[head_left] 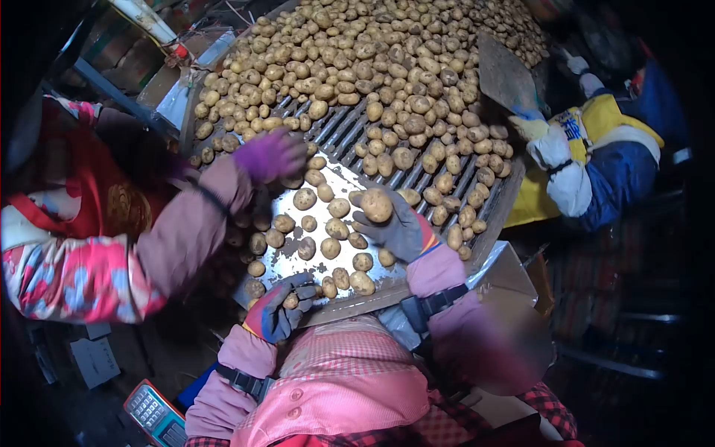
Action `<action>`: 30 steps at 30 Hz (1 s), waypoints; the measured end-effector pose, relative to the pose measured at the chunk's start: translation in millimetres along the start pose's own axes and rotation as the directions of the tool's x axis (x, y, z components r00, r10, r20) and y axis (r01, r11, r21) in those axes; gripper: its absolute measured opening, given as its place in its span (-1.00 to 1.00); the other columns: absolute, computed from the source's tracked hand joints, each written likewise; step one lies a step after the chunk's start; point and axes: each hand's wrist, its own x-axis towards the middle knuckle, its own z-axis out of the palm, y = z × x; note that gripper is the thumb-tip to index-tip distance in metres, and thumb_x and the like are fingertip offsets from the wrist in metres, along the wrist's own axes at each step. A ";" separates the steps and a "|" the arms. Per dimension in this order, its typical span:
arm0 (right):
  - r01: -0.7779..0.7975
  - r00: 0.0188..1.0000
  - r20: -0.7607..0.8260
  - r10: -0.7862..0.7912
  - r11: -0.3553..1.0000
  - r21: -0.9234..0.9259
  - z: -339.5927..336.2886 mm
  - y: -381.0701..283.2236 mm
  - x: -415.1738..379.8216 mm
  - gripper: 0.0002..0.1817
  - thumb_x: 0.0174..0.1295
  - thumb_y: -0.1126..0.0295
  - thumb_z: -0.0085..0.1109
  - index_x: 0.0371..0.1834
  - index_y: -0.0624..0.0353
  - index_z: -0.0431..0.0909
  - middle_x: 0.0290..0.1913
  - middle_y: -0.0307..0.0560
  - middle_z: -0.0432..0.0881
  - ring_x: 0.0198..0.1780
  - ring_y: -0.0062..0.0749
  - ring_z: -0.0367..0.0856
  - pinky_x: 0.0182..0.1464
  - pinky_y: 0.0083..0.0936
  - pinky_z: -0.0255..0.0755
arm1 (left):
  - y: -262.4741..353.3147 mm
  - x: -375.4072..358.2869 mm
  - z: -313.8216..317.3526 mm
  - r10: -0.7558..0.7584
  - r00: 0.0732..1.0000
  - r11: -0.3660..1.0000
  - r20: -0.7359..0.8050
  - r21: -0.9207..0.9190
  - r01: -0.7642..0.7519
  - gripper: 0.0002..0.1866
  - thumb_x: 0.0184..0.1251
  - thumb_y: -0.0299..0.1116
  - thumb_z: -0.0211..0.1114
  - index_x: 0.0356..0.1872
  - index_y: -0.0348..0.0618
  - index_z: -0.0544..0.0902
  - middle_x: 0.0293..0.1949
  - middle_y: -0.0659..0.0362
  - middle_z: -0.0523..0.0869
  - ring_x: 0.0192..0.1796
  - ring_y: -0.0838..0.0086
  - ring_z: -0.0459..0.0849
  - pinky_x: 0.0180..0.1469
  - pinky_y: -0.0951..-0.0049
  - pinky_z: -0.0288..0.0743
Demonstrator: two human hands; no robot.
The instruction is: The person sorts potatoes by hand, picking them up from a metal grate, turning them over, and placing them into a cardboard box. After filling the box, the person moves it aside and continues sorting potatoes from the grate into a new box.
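My right hand (395,229), in a grey glove with a striped cuff, grips a large round potato (377,204) over the metal sheet. At the sheet's near edge my left hand (281,313), gloved the same way, has its fingers curled around a small potato (290,301). Loose potatoes lie scattered on the shiny metal sheet (287,257) between and beyond my hands. A larger potato (362,282) rests close to the near edge, to the right of my left hand.
A big potato heap (357,59) covers the slatted rack (339,134) beyond the sheet. From the left reaches a co-worker's purple-gloved hand (272,155). Another person at right holds a flat board (510,78) against the heap. A calculator (155,411) lies lower left; a cardboard box (506,272) stands right.
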 end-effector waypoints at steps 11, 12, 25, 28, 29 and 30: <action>-0.027 0.960 -0.256 0.112 0.949 0.313 40.6 -0.8 -80.6 -0.16 0.21 -0.44 -0.13 0.20 0.13 0.41 0.00 0.05 0.61 -0.03 -0.19 0.64 -0.14 -0.37 0.60 | -36.3 -4.0 -6.0 -0.050 0.996 0.999 -0.077 0.016 0.052 -0.51 0.42 -0.38 0.12 0.34 -0.19 0.31 0.20 -0.08 0.51 0.21 0.15 0.56 0.13 0.25 0.59; -0.007 0.985 -0.156 0.071 0.927 0.375 19.1 11.5 -88.3 -0.23 0.24 -0.36 -0.07 0.17 0.13 0.44 -0.02 0.04 0.62 -0.08 -0.25 0.65 -0.23 -0.45 0.59 | -41.3 -3.5 -8.1 -0.066 0.997 0.998 -0.046 0.014 0.067 -0.50 0.42 -0.38 0.11 0.35 -0.18 0.30 0.21 -0.06 0.51 0.22 0.16 0.55 0.13 0.26 0.59; 0.316 0.883 -0.468 -0.045 0.794 0.520 15.5 7.4 -204.6 -0.35 0.22 -0.27 0.07 0.17 -0.02 0.49 0.12 -0.05 0.56 0.14 -0.01 0.55 0.10 -0.03 0.53 | -58.4 -0.9 -8.7 -0.167 0.986 0.983 0.005 0.078 0.166 -0.48 0.43 -0.32 0.13 0.37 -0.17 0.29 0.22 -0.02 0.51 0.20 0.19 0.56 0.13 0.30 0.56; 0.331 0.822 -0.569 -0.028 0.836 0.438 -14.6 15.4 -218.5 -0.49 0.23 -0.17 0.14 -0.07 0.06 0.57 -0.07 -0.01 0.62 -0.03 -0.04 0.62 -0.12 -0.10 0.59 | -60.5 3.0 -12.6 -0.189 0.982 0.979 0.007 0.086 0.187 -0.48 0.43 -0.32 0.12 0.37 -0.16 0.29 0.22 -0.02 0.50 0.21 0.18 0.55 0.12 0.31 0.56; 0.305 0.803 -0.595 -0.029 0.878 0.369 -28.0 15.6 -226.4 -0.51 0.24 -0.14 0.15 -0.15 0.10 0.59 -0.13 0.00 0.64 -0.09 -0.04 0.64 -0.20 -0.14 0.59 | -59.3 3.5 -10.3 -0.184 0.983 0.979 0.010 0.089 0.183 -0.48 0.43 -0.32 0.12 0.37 -0.16 0.29 0.22 -0.02 0.50 0.21 0.18 0.55 0.12 0.31 0.56; 0.312 0.757 -0.653 -0.031 0.894 0.320 -31.4 8.9 -234.7 -0.56 0.27 -0.08 0.15 -0.27 0.13 0.59 -0.22 0.00 0.64 -0.19 -0.06 0.65 -0.29 -0.20 0.58 | -59.0 2.6 -7.2 -0.192 0.981 0.977 0.001 0.095 0.191 -0.47 0.43 -0.31 0.13 0.38 -0.12 0.28 0.22 0.00 0.51 0.20 0.21 0.56 0.08 0.31 0.58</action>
